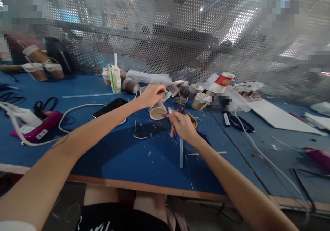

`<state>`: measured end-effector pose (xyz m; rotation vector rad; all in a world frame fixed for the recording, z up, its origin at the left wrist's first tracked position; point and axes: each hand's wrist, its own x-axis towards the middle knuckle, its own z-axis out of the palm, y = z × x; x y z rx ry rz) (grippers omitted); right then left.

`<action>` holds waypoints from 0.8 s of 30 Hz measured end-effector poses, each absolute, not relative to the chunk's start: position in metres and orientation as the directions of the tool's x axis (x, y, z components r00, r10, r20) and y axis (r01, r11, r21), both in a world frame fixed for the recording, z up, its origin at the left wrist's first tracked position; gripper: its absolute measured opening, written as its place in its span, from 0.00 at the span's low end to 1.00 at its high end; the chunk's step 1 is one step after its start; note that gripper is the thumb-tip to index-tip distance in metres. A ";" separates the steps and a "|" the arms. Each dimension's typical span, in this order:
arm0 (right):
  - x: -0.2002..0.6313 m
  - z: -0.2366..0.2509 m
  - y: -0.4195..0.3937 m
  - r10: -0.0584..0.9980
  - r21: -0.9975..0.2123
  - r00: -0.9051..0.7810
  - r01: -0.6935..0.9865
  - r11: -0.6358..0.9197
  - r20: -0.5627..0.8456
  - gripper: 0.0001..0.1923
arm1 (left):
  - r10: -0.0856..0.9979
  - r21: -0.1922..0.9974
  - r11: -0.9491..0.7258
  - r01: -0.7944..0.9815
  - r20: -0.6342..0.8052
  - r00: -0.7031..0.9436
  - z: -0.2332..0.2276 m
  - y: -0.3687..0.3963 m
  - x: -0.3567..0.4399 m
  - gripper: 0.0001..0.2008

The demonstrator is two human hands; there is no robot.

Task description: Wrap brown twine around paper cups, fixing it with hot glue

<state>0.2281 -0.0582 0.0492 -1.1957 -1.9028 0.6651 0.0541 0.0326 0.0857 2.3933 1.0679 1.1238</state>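
Cluttering a blue table, paper cups, perforated metal screen behind

Hands at a paper cup on the blue worktop

Left hand grips the paper cup from above; right hand touches its rim just beside.

A paper cup is held at the table centre; a phone lies at nine o'clock, scissors at three, a carton at eleven.
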 end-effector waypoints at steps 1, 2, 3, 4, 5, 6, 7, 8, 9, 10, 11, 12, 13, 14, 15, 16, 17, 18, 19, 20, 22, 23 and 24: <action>0.227 0.048 -0.058 0.899 -0.716 -0.286 0.544 0.437 0.331 0.27 | 0.748 0.562 -0.661 0.497 0.540 0.386 0.086 0.035 0.054 0.06; 0.227 0.047 -0.058 0.890 -0.675 -0.310 0.580 0.456 0.334 0.26 | 0.771 0.595 -0.634 0.494 0.539 0.339 0.086 0.039 0.053 0.05; 0.227 0.046 -0.057 0.881 -0.639 -0.332 0.608 0.472 0.336 0.26 | 0.796 0.632 -0.601 0.490 0.533 0.287 0.087 0.043 0.050 0.04; 0.227 0.045 -0.056 0.876 -0.611 -0.351 0.627 0.483 0.331 0.25 | 0.822 0.673 -0.562 0.481 0.520 0.232 0.087 0.048 0.046 0.03; 0.227 0.044 -0.055 0.873 -0.596 -0.368 0.639 0.487 0.319 0.25 | 0.856 0.722 -0.509 0.469 0.482 0.186 0.088 0.053 0.040 0.03; 0.227 0.044 -0.053 0.873 -0.589 -0.381 0.644 0.488 0.306 0.25 | 0.893 0.773 -0.444 0.454 0.421 0.157 0.088 0.059 0.032 0.03; 0.227 0.043 -0.052 0.872 -0.588 -0.389 0.645 0.488 0.297 0.24 | 0.922 0.814 -0.384 0.435 0.368 0.123 0.088 0.065 0.023 0.05; 0.227 0.043 -0.052 0.872 -0.588 -0.394 0.644 0.488 0.292 0.24 | 0.940 0.836 -0.333 0.436 0.330 0.087 0.087 0.071 0.012 0.06; 0.228 0.043 -0.052 0.871 -0.587 -0.399 0.644 0.490 0.289 0.24 | 0.942 0.831 -0.311 0.460 0.334 0.034 0.087 0.077 0.002 0.07; 0.227 0.043 -0.052 0.869 -0.587 -0.403 0.644 0.491 0.286 0.23 | 0.936 0.800 -0.291 0.524 0.352 -0.017 0.086 0.082 -0.009 0.07; 0.227 0.043 -0.052 0.868 -0.586 -0.407 0.642 0.494 0.285 0.23 | 0.924 0.735 -0.283 0.616 0.380 -0.028 0.086 0.087 -0.019 0.08; 0.227 0.043 -0.053 0.866 -0.587 -0.411 0.640 0.496 0.285 0.23 | 0.921 0.662 -0.294 0.689 0.388 0.020 0.087 0.090 -0.027 0.09; 0.226 0.042 -0.053 0.864 -0.587 -0.414 0.637 0.500 0.286 0.22 | 0.925 0.639 -0.312 0.703 0.374 0.071 0.088 0.092 -0.034 0.11; 0.226 0.042 -0.054 0.862 -0.588 -0.416 0.633 0.503 0.290 0.22 | 0.929 0.626 -0.329 0.707 0.347 0.126 0.091 0.091 -0.039 0.14; 0.226 0.042 -0.054 0.860 -0.589 -0.416 0.630 0.507 0.295 0.21 | 0.934 0.596 -0.350 0.722 0.285 0.218 0.095 0.089 -0.041 0.18; 0.225 0.042 -0.055 0.858 -0.589 -0.414 0.627 0.511 0.304 0.21 | 0.923 0.532 -0.382 0.755 0.178 0.341 0.100 0.086 -0.042 0.23; 0.225 0.043 -0.056 0.856 -0.590 -0.409 0.622 0.515 0.317 0.21 | 0.896 0.473 -0.423 0.773 0.091 0.435 0.105 0.081 -0.041 0.26; 0.225 0.044 -0.057 0.853 -0.593 -0.404 0.613 0.521 0.331 0.21 | 0.870 0.443 -0.456 0.771 0.042 0.491 0.111 0.075 -0.038 0.30; 0.225 0.045 -0.059 0.846 -0.597 -0.405 0.600 0.532 0.347 0.21 | 0.841 0.443 -0.493 0.749 0.022 0.541 0.116 0.069 -0.035 0.33; 0.225 0.046 -0.060 0.832 -0.597 -0.415 0.581 0.553 0.368 0.20 | 0.803 0.466 -0.533 0.706 0.015 0.596 0.120 0.062 -0.030 0.35; 0.224 0.047 -0.064 0.777 -0.567 -0.473 0.534 0.627 0.415 0.20 | 0.705 0.521 -0.606 0.601 0.004 0.709 0.124 0.050 -0.018 0.41; 0.224 0.048 -0.065 0.736 -0.530 -0.520 0.514 0.675 0.434 0.20 | 0.645 0.526 -0.650 0.549 0.001 0.764 0.122 0.045 -0.011 0.44; 0.223 0.048 -0.067 0.688 -0.475 -0.573 0.500 0.724 0.446 0.20 | 0.595 0.516 -0.685 0.514 -0.011 0.804 0.119 0.041 -0.005 0.48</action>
